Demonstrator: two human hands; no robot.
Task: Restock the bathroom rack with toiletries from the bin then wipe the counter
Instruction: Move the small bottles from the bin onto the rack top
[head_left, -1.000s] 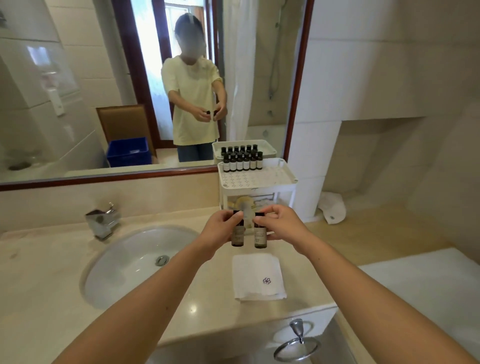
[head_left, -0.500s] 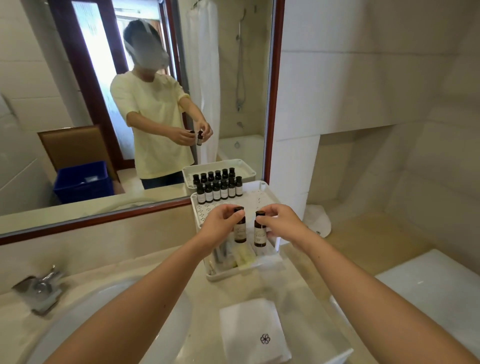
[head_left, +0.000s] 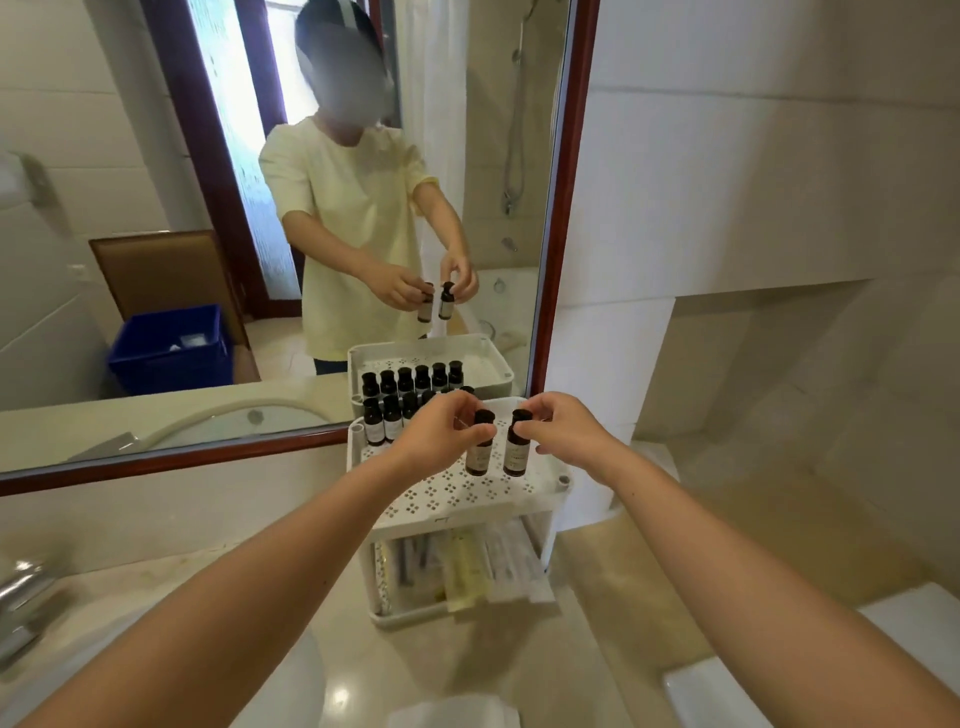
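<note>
A white two-tier rack (head_left: 467, 493) stands on the counter against the mirror. Its perforated top shelf carries a row of small dark bottles (head_left: 375, 423) along the back edge. My left hand (head_left: 441, 436) pinches one dark bottle (head_left: 479, 453) near its cap, just above the top shelf. My right hand (head_left: 563, 434) pinches a second dark bottle (head_left: 517, 449) close beside the first. Both bottles hang upright over the shelf's middle. The lower shelf holds several wrapped sachets and tubes (head_left: 467, 569).
The beige counter (head_left: 613, 597) carries a folded white towel (head_left: 452, 712) at the bottom edge. A sink basin (head_left: 291, 675) and chrome tap (head_left: 23, 608) lie on the left. The mirror (head_left: 130, 156) reflects a blue bin (head_left: 171, 345). A white toilet cistern (head_left: 810, 670) sits at the right.
Both hands have carried the two bottles forward and up, from in front of the rack to over its top shelf. The camera has come closer to the rack.
</note>
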